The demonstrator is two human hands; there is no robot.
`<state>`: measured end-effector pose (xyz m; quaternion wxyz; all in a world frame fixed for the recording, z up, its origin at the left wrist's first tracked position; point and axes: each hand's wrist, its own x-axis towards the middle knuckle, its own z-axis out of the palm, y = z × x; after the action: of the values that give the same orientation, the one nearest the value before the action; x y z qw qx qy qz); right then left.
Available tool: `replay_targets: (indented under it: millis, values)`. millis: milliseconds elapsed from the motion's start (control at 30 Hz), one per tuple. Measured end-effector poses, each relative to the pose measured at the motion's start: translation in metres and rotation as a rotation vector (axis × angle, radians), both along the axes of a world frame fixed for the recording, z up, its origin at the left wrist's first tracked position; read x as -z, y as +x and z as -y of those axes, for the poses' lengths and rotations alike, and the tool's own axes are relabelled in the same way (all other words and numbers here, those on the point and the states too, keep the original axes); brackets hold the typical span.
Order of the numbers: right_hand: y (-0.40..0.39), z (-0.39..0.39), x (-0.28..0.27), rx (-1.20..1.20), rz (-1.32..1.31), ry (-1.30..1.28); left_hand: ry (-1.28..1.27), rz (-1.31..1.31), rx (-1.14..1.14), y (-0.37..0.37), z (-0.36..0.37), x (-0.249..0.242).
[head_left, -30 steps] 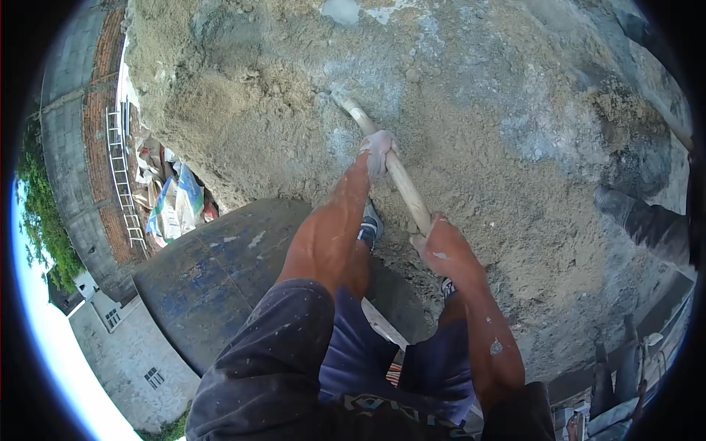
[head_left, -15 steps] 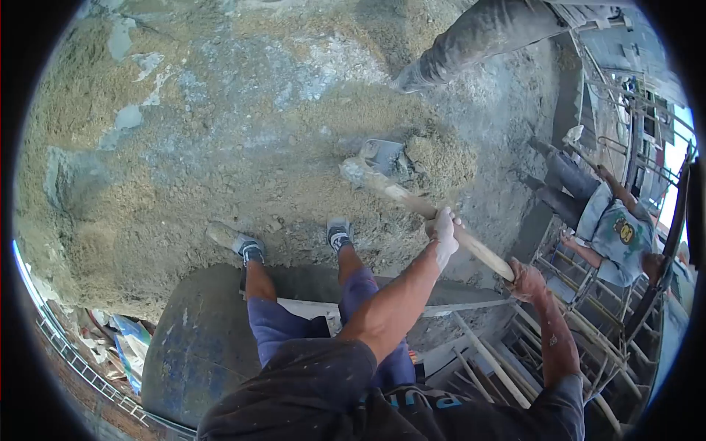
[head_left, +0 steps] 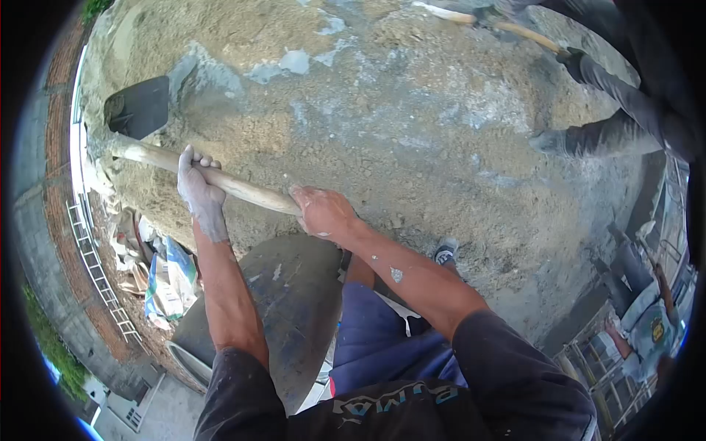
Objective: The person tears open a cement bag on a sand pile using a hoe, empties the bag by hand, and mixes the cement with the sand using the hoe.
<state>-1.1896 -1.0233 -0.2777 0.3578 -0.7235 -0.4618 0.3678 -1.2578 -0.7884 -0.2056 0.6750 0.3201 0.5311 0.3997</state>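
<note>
A hoe with a pale wooden handle point(head_left: 254, 192) reaches out to the upper left. Its broad dark blade point(head_left: 140, 108) is above the mound of sandy, grey-streaked material point(head_left: 353, 140), near its left edge; contact with the surface is hard to judge. Grey with dried residue, my left hand point(head_left: 201, 187) wraps around the handle nearer the blade. My right hand point(head_left: 322, 213) is closed around the handle's rear end. Below the handle lies a large dark drum point(head_left: 287, 294), close to my legs. One of my shoes point(head_left: 446, 251) shows on the ground.
At upper right, a co-worker's leg point(head_left: 603, 138) stands on the material, and a gloved hand holds another wooden-handled tool point(head_left: 526, 33). Another person point(head_left: 651, 331) is at lower right beside scaffolding point(head_left: 607, 393). A white ladder point(head_left: 103, 272) and crumpled sacks point(head_left: 169, 283) lie left.
My view has turned left. The hoe has swung from the middle of the material to its left side, blade lifted away from the pile; both hands keep hold of the handle.
</note>
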Motion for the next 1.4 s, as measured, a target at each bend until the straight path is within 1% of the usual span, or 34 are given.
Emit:
replay_targets:
  millis: [33, 67, 100, 133, 167, 200, 233, 267, 333, 400, 500, 600, 667, 700, 800, 900, 967, 1033, 1100, 1133, 1167, 1200, 1233, 1267, 1300, 1333, 1367, 1400]
  values:
    - [-0.009, -0.047, -0.008, -0.007, 0.005, 0.048, 0.139, -0.062, -0.052, -0.006, -0.029, -0.017]
    - [-0.013, -0.090, -0.022, -0.032, 0.003, 0.035, 0.231, -0.131, -0.088, -0.012, -0.058, -0.021]
    - [-0.017, -0.122, -0.026, -0.042, 0.017, 0.000, 0.319, -0.251, -0.141, -0.010, -0.070, -0.022]
    - [-0.022, -0.148, -0.016, -0.074, 0.009, -0.028, 0.309, -0.303, -0.198, -0.013, -0.091, -0.011]
    - [-0.026, -0.168, -0.004, -0.098, 0.007, -0.069, 0.309, -0.345, -0.149, -0.022, -0.115, 0.010]
    - [-0.030, -0.179, 0.010, -0.116, 0.008, -0.115, 0.315, -0.428, -0.201, -0.020, -0.125, 0.029]
    - [-0.035, -0.177, 0.029, -0.128, 0.002, -0.166, 0.278, -0.437, -0.175, -0.023, -0.131, 0.060]
    - [-0.035, -0.170, 0.051, -0.137, -0.005, -0.220, 0.230, -0.513, -0.157, -0.021, -0.124, 0.091]
    - [-0.033, -0.150, 0.078, -0.167, -0.016, -0.333, 0.027, -0.658, -0.117, -0.024, -0.111, 0.157]
    - [-0.030, -0.128, 0.090, -0.210, -0.020, -0.440, -0.043, -0.635, 0.007, -0.031, -0.086, 0.184]
    - [-0.039, -0.092, 0.102, -0.139, -0.089, -0.490, -0.155, -0.731, 0.155, -0.023, -0.052, 0.193]
    - [-0.031, -0.044, 0.111, -0.110, -0.117, -0.557, -0.270, -0.745, 0.243, -0.007, -0.011, 0.238]
    - [-0.012, -0.008, 0.112, -0.086, -0.143, -0.641, -0.301, -0.750, 0.355, 0.002, 0.028, 0.273]
    - [-0.004, 0.012, 0.112, -0.079, -0.158, -0.683, -0.319, -0.756, 0.408, 0.008, 0.048, 0.281]
    - [0.017, 0.084, 0.112, -0.076, -0.148, -0.686, -0.557, -0.728, 0.443, 0.036, 0.124, 0.271]
    - [0.073, 0.148, 0.079, -0.090, -0.196, -0.774, -0.630, -0.755, 0.517, 0.065, 0.200, 0.295]
    - [0.106, 0.202, 0.078, -0.133, -0.120, -0.736, -0.684, -0.623, 0.465, 0.090, 0.256, 0.297]
    - [0.144, 0.253, 0.055, -0.114, -0.124, -0.783, -0.742, -0.463, 0.380, 0.117, 0.313, 0.293]
    - [0.169, 0.317, 0.028, -0.131, -0.082, -0.734, -0.851, -0.269, 0.360, 0.143, 0.361, 0.271]
    - [0.177, 0.350, 0.002, -0.106, -0.060, -0.798, -0.942, -0.237, 0.283, 0.153, 0.386, 0.273]
    - [0.182, 0.382, -0.026, -0.043, -0.079, -0.917, -1.035, -0.199, 0.200, 0.165, 0.414, 0.274]
    - [0.183, 0.414, -0.054, 0.015, -0.032, -1.074, -1.181, -0.155, 0.163, 0.182, 0.449, 0.253]
    - [0.180, 0.456, -0.080, 0.068, -0.011, -1.106, -1.173, -0.067, 0.251, 0.187, 0.509, 0.250]
    - [0.172, 0.492, -0.108, 0.140, 0.000, -1.160, -1.226, 0.298, 0.331, 0.183, 0.561, 0.228]
    - [0.157, 0.543, -0.124, 0.129, 0.113, -1.154, -1.273, 0.017, 0.288, 0.192, 0.614, 0.211]
    - [0.145, 0.581, -0.144, 0.096, 0.177, -1.207, -1.363, 0.072, 0.377, 0.194, 0.639, 0.177]
    - [0.135, 0.619, -0.163, 0.162, 0.163, -1.211, -1.433, 0.101, 0.420, 0.190, 0.677, 0.165]
    - [0.147, 0.581, -0.199, 0.150, 0.058, -1.433, -1.453, 0.016, 0.412, 0.191, 0.685, 0.133]
